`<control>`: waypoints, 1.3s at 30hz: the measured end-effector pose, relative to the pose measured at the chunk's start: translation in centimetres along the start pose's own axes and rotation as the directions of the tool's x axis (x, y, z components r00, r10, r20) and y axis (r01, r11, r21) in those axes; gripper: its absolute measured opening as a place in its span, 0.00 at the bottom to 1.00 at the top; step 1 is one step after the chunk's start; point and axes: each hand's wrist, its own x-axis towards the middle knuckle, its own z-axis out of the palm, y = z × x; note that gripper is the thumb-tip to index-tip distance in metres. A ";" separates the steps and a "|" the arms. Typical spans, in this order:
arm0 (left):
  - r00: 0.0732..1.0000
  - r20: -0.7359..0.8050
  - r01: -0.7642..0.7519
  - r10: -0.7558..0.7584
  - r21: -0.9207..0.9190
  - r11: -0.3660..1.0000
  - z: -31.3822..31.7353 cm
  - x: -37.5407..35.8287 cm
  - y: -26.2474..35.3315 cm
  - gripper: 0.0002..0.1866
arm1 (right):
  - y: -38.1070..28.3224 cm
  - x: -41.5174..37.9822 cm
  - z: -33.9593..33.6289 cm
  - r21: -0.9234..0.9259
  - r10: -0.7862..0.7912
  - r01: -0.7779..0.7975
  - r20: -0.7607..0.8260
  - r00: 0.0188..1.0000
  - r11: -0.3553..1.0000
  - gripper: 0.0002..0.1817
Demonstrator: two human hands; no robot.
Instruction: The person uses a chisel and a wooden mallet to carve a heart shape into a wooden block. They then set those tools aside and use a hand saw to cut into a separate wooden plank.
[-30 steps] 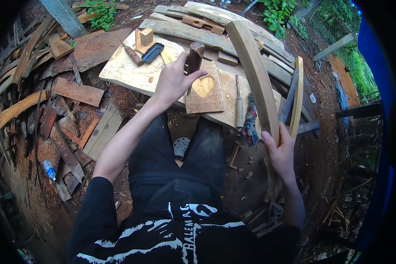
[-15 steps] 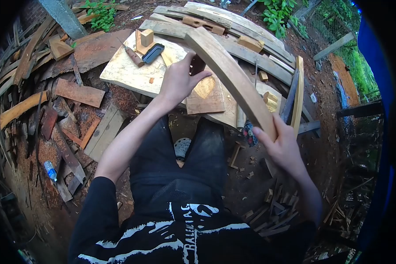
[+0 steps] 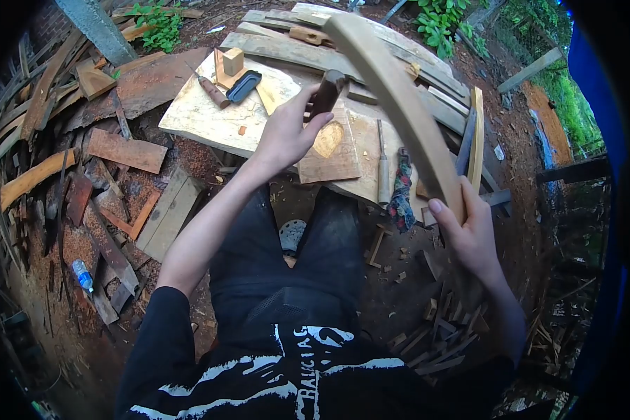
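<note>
My right hand (image 3: pixel 472 231) grips the lower end of a long wooden beam (image 3: pixel 406 105), which slants up and away to the left, blurred by motion. My left hand (image 3: pixel 290 133) is closed around a dark brown wooden handle (image 3: pixel 327 92); anything attached to it is hidden. Below that hand, a wooden board (image 3: pixel 325 168) with a leaf-shaped hollow lies on the pale workbench slab (image 3: pixel 203 122). To its right are a chisel (image 3: pixel 383 175) with a grey handle and a tool with a patterned cloth-wrapped grip (image 3: pixel 402 192).
A brown-handled pointed tool (image 3: pixel 213 92), a black oblong case-like object (image 3: pixel 243 85) and a small wood block (image 3: pixel 233 61) sit on the bench's left. Planks (image 3: pixel 287 50) are stacked behind. Scrap boards (image 3: pixel 127 148) and a plastic bottle (image 3: pixel 82 276) lie on the ground at left.
The beam has swung to the right and away from my left hand, carried by my right hand. The dark handle in my left hand and the tools at the bench's right now show more fully.
</note>
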 end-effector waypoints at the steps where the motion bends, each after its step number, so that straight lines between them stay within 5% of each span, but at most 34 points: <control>1: 1.000 -0.001 -0.003 0.003 -0.011 1.000 -0.3 0.0 0.2 0.26 | 0.4 -0.1 0.4 0.108 -0.052 0.060 -0.080 0.995 0.992 0.27; 5: 0.992 -0.128 0.020 -0.013 0.049 0.999 -0.6 0.1 -0.7 0.25 | 0.9 -0.4 0.4 0.157 0.018 -0.005 -0.083 0.996 0.988 0.25; 26: 0.988 -0.153 0.037 -0.022 0.096 0.995 -0.4 0.2 -0.6 0.26 | 1.3 0.4 1.2 0.116 -0.024 0.025 -0.011 1.000 0.993 0.25; 30: 0.988 -0.136 0.079 -0.067 0.083 0.993 -0.3 0.3 -0.3 0.25 | 0.0 1.3 1.4 0.221 -0.117 0.154 -0.172 0.978 0.963 0.28; 32: 0.990 -0.138 0.056 -0.041 0.108 0.993 -0.1 0.4 -0.4 0.24 | -1.1 2.0 0.3 -0.174 -0.061 0.080 0.110 0.992 0.982 0.29; 39: 0.990 -0.119 0.085 -0.081 0.029 0.996 -0.3 0.2 -0.2 0.25 | -2.0 2.0 -0.9 -0.030 -0.120 0.119 -0.019 0.993 0.992 0.30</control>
